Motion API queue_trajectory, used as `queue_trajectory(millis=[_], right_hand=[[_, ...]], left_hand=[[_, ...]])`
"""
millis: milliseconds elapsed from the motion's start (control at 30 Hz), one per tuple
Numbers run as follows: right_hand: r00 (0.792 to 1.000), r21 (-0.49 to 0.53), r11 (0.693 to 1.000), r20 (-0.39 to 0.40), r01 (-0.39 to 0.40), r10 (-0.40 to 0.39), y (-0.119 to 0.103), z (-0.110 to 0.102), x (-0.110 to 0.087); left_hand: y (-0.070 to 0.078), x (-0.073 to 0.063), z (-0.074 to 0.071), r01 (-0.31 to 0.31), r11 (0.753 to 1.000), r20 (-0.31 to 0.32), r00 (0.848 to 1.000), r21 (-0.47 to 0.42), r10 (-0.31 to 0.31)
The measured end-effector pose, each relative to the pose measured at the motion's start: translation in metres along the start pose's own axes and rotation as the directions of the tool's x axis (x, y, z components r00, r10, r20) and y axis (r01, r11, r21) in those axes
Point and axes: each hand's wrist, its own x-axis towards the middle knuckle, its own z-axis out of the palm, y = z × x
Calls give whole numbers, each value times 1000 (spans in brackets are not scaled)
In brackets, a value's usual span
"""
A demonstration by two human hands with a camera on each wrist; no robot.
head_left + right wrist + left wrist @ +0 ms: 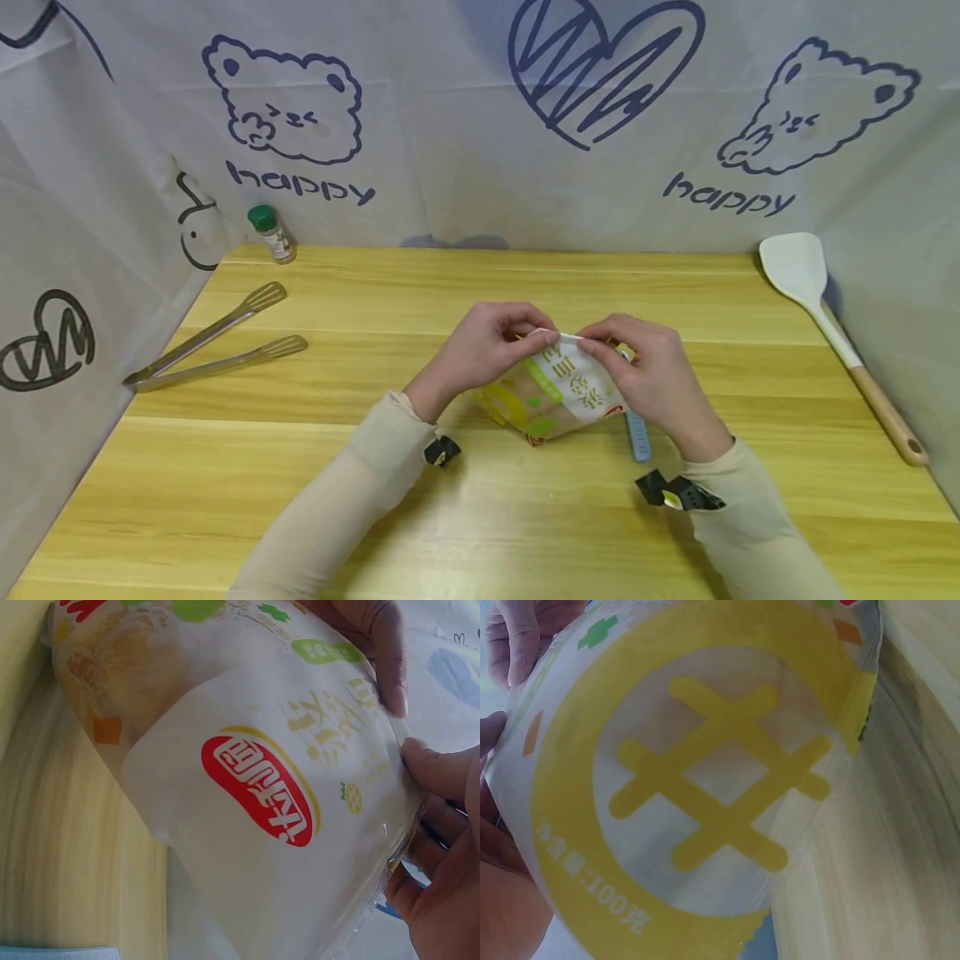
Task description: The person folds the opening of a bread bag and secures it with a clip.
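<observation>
A printed plastic food bag (pixel 558 387), white, yellow and green, is held up over the wooden table. My left hand (pixel 491 346) pinches its top edge between thumb and fingers. Close beside it, my right hand (pixel 648 367) pinches the same edge. In the right wrist view the white side of the bag (pixel 225 787) carries a red label, and pale brown food shows through a clear part. The left wrist view shows a yellow ring print on the bag (pixel 727 780). Partly hidden behind the bag and right hand lies a light blue strip-shaped object (pixel 638 437).
Metal tongs (pixel 217 342) lie spread at the left of the table (pixel 375 517). A green-capped seasoning bottle (pixel 272 235) stands at the back left corner. A white spatula (pixel 836 333) with a wooden handle lies along the right edge. Cloth with drawings (pixel 450 125) hangs behind and at the sides.
</observation>
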Motion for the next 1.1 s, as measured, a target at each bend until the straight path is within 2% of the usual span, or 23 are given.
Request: queue_trajectory(millis=[233,533,800,1100], right_hand=[[998,-12,998,9,-67,67,0,-1,-1],[995,-7,995,29,-95,95,4,-3,-4],[996,21,997,50,-80,79,5,-6,-5],[997,1,997,41,-72,72,5,-5,-4]], left_hand=[[-2,-1,-1,-19,1000,4,1000,5,19],[-3,-1,-2,-7,1000,25,1000,-3,7],[-2,0,-1,10,999,17,1000,-52,-9],[-4,0,0,24,997,5,1000,-75,-23]])
